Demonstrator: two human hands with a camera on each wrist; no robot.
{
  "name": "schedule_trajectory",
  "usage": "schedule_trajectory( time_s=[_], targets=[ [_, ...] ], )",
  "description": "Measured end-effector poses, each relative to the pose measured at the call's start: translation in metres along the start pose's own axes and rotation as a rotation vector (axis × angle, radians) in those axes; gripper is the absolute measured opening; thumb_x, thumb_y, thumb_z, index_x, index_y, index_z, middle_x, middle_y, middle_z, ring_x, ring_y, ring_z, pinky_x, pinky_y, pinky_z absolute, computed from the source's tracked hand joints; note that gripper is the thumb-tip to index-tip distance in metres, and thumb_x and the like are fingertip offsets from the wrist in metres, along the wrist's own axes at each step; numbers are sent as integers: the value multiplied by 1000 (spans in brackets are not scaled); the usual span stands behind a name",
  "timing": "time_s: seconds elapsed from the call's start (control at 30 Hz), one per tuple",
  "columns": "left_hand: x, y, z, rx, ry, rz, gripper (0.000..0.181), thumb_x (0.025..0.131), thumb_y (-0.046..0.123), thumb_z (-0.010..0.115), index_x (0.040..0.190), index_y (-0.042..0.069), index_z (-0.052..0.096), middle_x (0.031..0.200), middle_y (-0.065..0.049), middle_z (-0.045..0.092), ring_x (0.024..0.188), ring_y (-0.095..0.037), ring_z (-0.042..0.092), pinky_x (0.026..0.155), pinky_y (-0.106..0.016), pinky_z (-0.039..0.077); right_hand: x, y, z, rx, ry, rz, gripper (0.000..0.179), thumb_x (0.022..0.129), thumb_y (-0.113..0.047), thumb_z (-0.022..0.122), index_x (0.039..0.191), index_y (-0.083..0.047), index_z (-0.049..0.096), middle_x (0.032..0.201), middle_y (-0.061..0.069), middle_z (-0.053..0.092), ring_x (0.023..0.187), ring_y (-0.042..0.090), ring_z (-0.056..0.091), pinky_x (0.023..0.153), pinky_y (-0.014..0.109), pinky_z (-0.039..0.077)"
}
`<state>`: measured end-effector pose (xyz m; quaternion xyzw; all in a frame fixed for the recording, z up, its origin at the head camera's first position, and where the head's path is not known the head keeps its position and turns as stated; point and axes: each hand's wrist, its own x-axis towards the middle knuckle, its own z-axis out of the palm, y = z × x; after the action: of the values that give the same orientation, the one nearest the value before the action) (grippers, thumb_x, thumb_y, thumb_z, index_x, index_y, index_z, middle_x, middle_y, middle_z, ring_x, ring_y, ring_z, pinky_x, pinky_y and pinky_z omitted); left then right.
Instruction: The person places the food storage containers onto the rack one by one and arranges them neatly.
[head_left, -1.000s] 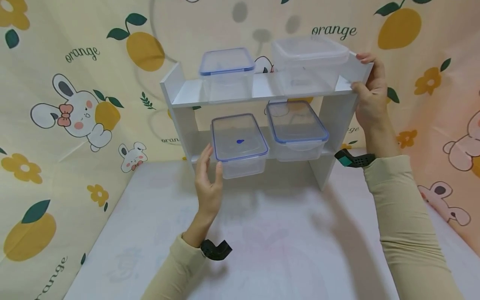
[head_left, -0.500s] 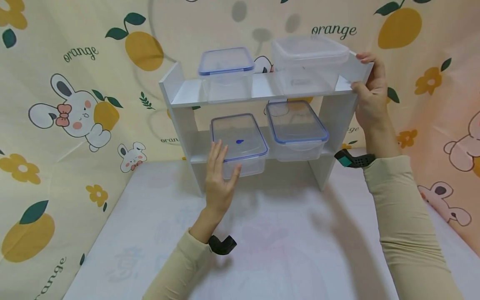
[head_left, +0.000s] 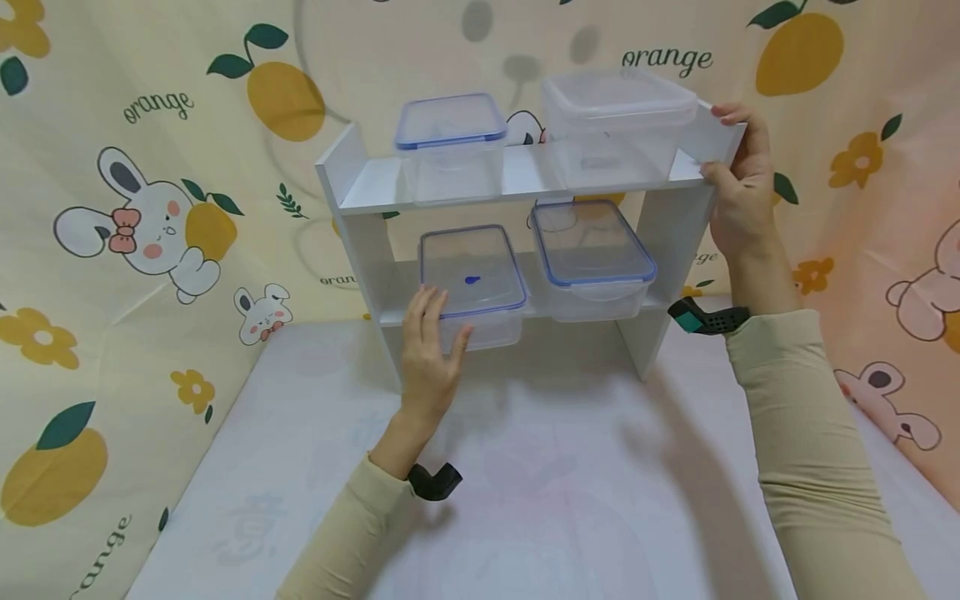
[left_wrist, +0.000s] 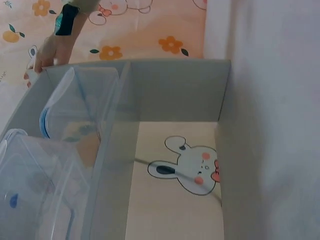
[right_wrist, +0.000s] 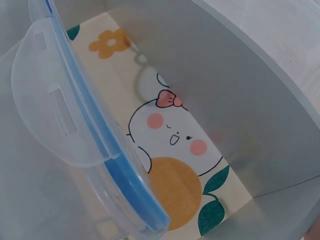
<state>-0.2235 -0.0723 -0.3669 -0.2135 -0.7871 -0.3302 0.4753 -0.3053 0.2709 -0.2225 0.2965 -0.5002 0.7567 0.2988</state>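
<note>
My left hand (head_left: 431, 362) touches the front left corner of a clear food container (head_left: 487, 329) with a blue-edged lid, its fingers mostly straight. That container sits on the middle board of a white two-tier shelf (head_left: 375, 258) and juts over the front edge. My right hand (head_left: 742, 187) grips the shelf's right side panel at the top, thumb in front. In the left wrist view, the same container (left_wrist: 30, 190) shows its blue mark at lower left, with my right hand (left_wrist: 52, 52) beyond it. A second blue-edged container (head_left: 596, 250) stands beside it on the right.
On the top board stand a smaller blue-edged container (head_left: 452, 150) and a larger all-clear one (head_left: 618, 129). The shelf stands on a white table (head_left: 517, 467) against a patterned cloth backdrop (head_left: 157, 50).
My left hand has gone from the lower-left container's left side round to its front corner. The container has slid slightly left and back. My right hand stays on the panel.
</note>
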Motion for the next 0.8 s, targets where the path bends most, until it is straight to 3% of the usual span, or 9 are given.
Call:
schedule_trajectory(
  time_s=[0.33, 0.8],
  targets=[
    [5, -13, -5, 36, -13, 55, 55, 99, 41, 45, 123, -8, 51, 129, -25, 50, 129, -39, 45, 113, -43, 41, 1, 5, -3, -30, -24, -65, 51, 81, 27, 31, 111, -9, 53, 133, 4, 51, 125, 28, 41, 108, 37, 37],
    [15, -33, -6, 43, -5, 100, 53, 99, 40, 48, 120, -9, 53, 126, -26, 54, 126, -39, 49, 111, -44, 43, 0, 3, 0, -12, -7, -31, 51, 82, 25, 30, 111, -11, 51, 133, 3, 48, 126, 26, 39, 110, 36, 35]
  ],
)
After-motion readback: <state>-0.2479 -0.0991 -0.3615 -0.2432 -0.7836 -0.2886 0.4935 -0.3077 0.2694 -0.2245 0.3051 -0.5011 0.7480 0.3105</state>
